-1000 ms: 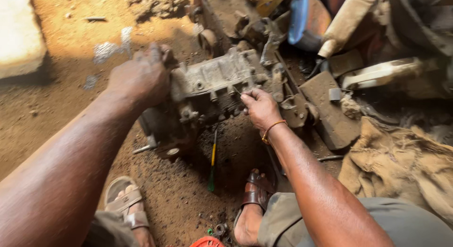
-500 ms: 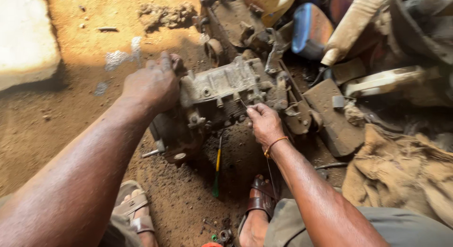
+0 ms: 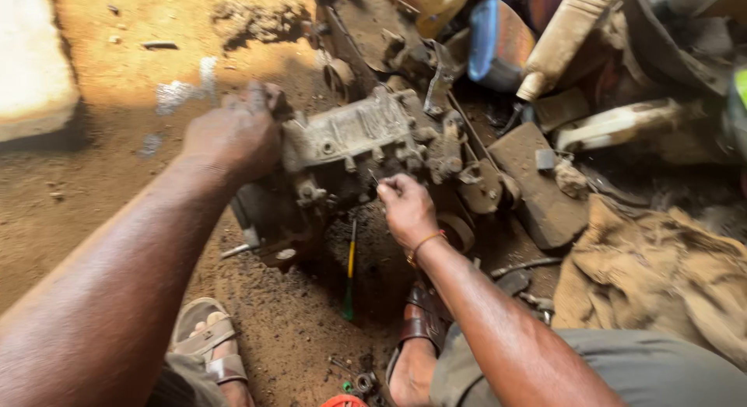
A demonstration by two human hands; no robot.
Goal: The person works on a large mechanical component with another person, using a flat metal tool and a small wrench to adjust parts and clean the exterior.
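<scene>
While the left hand (image 3: 233, 135) is gripping the upper-left end of the engine block (image 3: 354, 154), its fingers curled over the grimy casting's edge, the right hand (image 3: 406, 208) is working at the block's lower face, fingertips pinched together on something too small to make out. The block is sitting on the dirt floor (image 3: 117, 197) between both hands, its long axis running from lower left to upper right, its ribbed top facing up toward the camera. A screwdriver (image 3: 350, 271) with a yellow shaft and green handle is lying just below it, pointing up at the block. A tan cloth (image 3: 661, 275) is lying well to the right, and sandalled feet are resting near the bottom edge.
</scene>
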